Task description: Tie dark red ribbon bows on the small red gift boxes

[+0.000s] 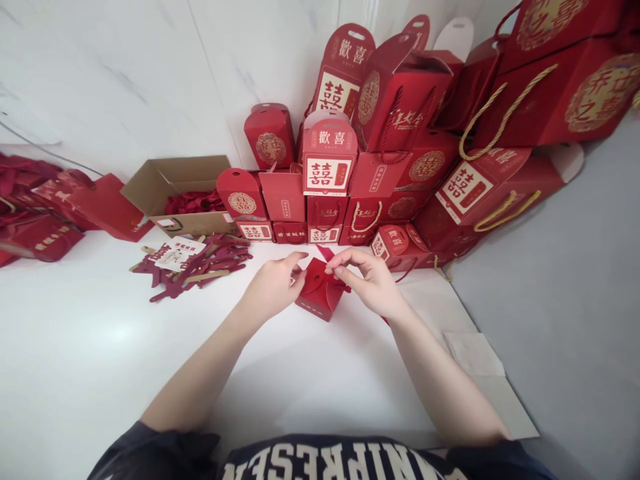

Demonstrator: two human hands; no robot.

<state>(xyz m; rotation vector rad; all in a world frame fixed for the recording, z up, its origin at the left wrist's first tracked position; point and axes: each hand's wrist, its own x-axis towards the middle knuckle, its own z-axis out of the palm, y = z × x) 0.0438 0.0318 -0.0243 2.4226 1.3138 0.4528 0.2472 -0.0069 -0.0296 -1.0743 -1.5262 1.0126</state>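
Observation:
A small red gift box (320, 308) stands on the white table between my hands, its top flaps folded in and a round hole in one of them. On its left side is my left hand (274, 285), fingers curved and apart, the tips close to the box's edge. My right hand (369, 279) is over the box's right side, thumb and fingertips pinched together on a thin red ribbon (326, 253). Part of this ribbon shows behind the box, and the pinch itself is partly hidden by the fingers.
Stacked red gift boxes (327, 175) line the wall at the back and right. Left of them is a cardboard box (193, 223) holding red ribbon pieces. A pile of dark red ribbons (210, 267) with a printed card lies before it. More red boxes (107, 207) are far left.

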